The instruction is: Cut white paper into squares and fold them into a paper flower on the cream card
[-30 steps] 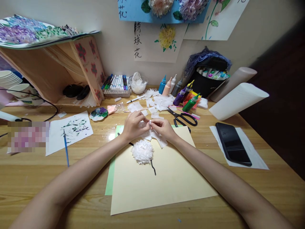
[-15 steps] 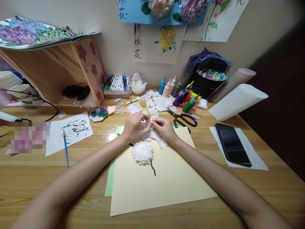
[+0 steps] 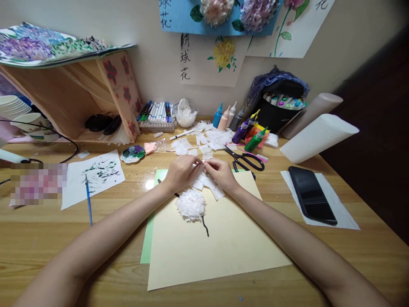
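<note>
My left hand (image 3: 180,174) and my right hand (image 3: 222,175) meet above the far edge of a cream sheet of paper (image 3: 220,247). Their fingertips are closed in a pinch on a small piece of white tissue paper (image 3: 203,161), mostly hidden by the fingers. Beneath them, several loose tissue paper squares (image 3: 218,192) lie on the sheet. Just nearer to me sits a fluffy white paper flower (image 3: 191,205), with a black line (image 3: 205,226) running out from under it. A green sheet (image 3: 147,243) shows under the cream one.
Black-handled scissors (image 3: 246,161) lie beyond my right hand. Farther back are tissue scraps (image 3: 217,136), paint bottles (image 3: 255,140) and a bowl (image 3: 185,115). A phone (image 3: 311,194) rests at right. At left are a paintbrush (image 3: 88,200) and a paint-marked paper (image 3: 105,170).
The fingers of my left hand have drawn in, closing the gap between thumb and forefinger. Less of the tissue piece shows now. My right hand has hardly moved.
</note>
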Available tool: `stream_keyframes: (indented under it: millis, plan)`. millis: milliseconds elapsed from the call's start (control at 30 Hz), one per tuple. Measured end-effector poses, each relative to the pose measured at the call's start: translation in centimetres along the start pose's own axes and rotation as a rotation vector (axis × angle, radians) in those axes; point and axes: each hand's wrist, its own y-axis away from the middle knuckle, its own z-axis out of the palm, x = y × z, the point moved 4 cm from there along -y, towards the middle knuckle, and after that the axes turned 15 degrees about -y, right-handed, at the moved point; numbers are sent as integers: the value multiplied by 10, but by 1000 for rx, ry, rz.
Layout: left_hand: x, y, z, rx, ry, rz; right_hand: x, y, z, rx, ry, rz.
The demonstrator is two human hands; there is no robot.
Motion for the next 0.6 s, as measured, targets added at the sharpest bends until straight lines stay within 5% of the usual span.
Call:
stream_keyframes:
  millis: [333,600]
  plan:
    - [-7,-2,2,-53,95,-163,0,1,-1,49,11,24]
    - [0,-5,-5,-81,114,-79,1,0,0,-8,-59,4]
